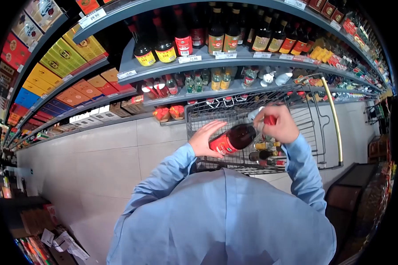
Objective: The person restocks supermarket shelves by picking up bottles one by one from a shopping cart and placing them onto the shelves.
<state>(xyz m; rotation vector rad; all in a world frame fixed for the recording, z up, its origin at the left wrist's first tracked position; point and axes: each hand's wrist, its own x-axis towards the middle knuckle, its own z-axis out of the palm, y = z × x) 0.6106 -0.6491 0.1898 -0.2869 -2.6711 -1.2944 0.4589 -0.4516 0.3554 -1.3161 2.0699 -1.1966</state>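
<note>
A dark glass bottle (242, 135) with a red label lies tilted between my hands, above the wire basket of a shopping cart (199, 115). My left hand (203, 138) holds its base end, thumb and fingers spread around the label. My right hand (282, 124) is closed around the neck end, where a red cap (270, 119) shows between the fingers. Below my right hand, several bottles lie in the cart, among them a dark bottle (260, 155). A white object (254, 113), partly hidden by my right hand, is also there.
The cart's yellow handle (333, 121) stands at the right. Ahead, a curved grey shelf (163, 65) carries several dark sauce bottles (216, 35), with smaller bottles (198, 82) below. Boxed goods (64, 59) line the left shelves. Dark bins (347, 194) stand right; cardboard (33, 221) lies lower left.
</note>
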